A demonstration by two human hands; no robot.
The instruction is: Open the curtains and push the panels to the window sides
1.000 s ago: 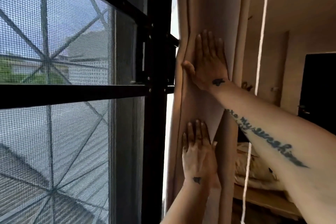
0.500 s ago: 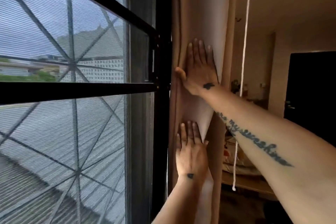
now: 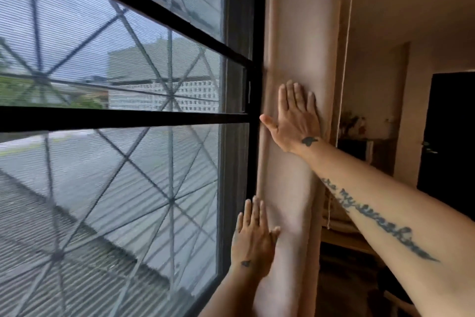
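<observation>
A beige curtain panel [image 3: 300, 33] hangs bunched into a narrow column right of the black window frame [image 3: 254, 33]. My right hand [image 3: 295, 121] lies flat against the curtain at mid height, fingers spread and pointing up, thumb out toward the frame. My left hand [image 3: 253, 237] presses flat lower down on the curtain's left edge beside the frame, fingers up. Neither hand grips the fabric. The window [image 3: 115, 136] with its mesh screen and diagonal grille is uncovered to the left.
A thin white pull cord [image 3: 345, 59] hangs just right of the curtain. Beyond it are a beige wall, a shelf with small items [image 3: 352, 126], a wooden ledge [image 3: 344, 239] and a dark door [image 3: 452, 136] at far right.
The curtain has been pushed further right against the window side, so more of the window shows. Both hands stayed flat on the fabric and shifted right with it.
</observation>
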